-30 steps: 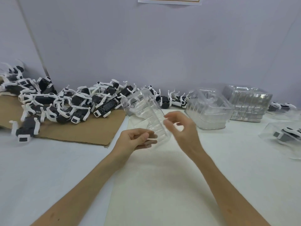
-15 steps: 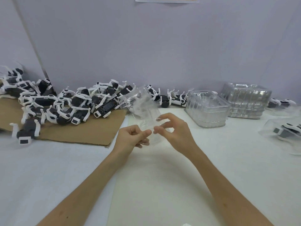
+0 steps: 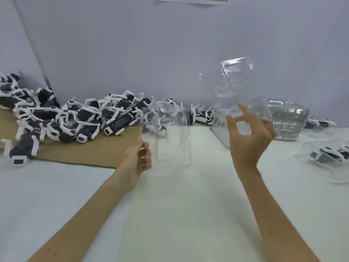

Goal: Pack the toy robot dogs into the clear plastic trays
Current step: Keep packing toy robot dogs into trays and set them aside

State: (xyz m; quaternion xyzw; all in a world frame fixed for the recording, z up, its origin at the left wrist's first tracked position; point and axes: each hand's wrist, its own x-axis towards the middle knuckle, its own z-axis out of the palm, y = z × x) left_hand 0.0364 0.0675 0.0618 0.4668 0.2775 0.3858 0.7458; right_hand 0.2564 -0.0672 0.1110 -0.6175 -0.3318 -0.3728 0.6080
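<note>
Both clear trays almost vanish against the wall and table, and only glints mark their edges. The left hand [image 3: 138, 160] reaches in low over the table [image 3: 37, 195], fingers curled and gripping the left edge of 1 upright tray [image 3: 168, 137]. The right hand [image 3: 247, 135] is raised higher, thumb and forefinger pinched on the rim of the second tray [image 3: 229, 82], which is tilted up. The toy robot dogs [image 3: 75, 120] lie heaped on cardboard [image 3: 98, 150] at the left. A packed tray [image 3: 309, 146] is cut off at the right edge.
</note>
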